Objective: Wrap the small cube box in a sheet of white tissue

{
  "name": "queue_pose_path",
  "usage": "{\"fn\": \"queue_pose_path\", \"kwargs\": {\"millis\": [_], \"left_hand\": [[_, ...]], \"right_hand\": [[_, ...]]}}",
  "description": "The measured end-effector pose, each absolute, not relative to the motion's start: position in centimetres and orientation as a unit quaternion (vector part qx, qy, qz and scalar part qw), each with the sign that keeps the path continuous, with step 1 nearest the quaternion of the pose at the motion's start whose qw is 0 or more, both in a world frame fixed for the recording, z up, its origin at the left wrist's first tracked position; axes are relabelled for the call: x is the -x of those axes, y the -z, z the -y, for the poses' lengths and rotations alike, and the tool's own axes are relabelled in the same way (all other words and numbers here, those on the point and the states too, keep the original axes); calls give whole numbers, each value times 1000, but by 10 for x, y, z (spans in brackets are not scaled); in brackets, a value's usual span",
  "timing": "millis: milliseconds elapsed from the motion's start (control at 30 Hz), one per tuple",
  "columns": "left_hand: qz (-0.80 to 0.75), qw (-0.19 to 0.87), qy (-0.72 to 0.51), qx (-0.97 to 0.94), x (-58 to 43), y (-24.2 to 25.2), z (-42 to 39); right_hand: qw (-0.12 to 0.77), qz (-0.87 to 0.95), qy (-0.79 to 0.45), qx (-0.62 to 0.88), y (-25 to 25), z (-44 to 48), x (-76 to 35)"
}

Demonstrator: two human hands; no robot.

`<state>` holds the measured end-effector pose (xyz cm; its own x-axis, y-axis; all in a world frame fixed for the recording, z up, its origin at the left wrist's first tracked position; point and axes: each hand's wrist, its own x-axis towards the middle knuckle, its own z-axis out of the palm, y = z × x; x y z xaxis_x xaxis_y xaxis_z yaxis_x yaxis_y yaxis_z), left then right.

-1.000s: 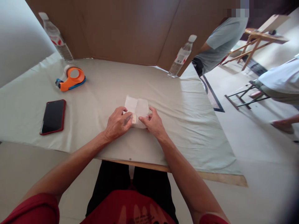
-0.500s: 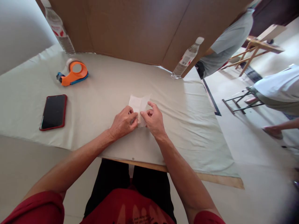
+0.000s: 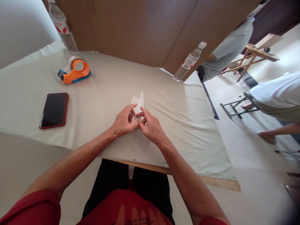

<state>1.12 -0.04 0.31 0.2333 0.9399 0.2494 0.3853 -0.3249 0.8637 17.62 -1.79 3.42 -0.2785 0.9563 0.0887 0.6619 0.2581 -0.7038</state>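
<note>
A small sheet of thin white paper (image 3: 138,102) is held between my two hands just above the cloth-covered table. One part of it stands up in a pointed fold, and its lower part bunches under my fingers. My left hand (image 3: 125,121) pinches the paper's left and lower side, its thumb meeting my right thumb. My right hand (image 3: 150,124) is closed on the lower right side with fingers curled. Whatever lies inside the paper between the fingertips is hidden.
On the table (image 3: 105,84) lie a red-cased phone (image 3: 53,110) and an orange tape dispenser (image 3: 78,71). Water bottles stand at the left (image 3: 63,29) and right (image 3: 190,62) before a cardboard panel (image 3: 138,28). Two people (image 3: 232,47) are off to the right.
The paper was spread flatter; now its right side is folded upright and narrower. My hands have drawn together, thumbs meeting at the lower edge. The view has shifted slightly.
</note>
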Motion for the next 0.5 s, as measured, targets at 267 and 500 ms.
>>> {"fn": "queue_pose_path", "kwargs": {"millis": [267, 500], "left_hand": [[-524, 245, -348, -738, -13, -17, -2], [-536, 230, -261, -769, -22, -24, -14]], "right_hand": [[170, 825, -238, 483, -50, 9, -182], [247, 737, -450, 439, -42, -12, -201]]}}
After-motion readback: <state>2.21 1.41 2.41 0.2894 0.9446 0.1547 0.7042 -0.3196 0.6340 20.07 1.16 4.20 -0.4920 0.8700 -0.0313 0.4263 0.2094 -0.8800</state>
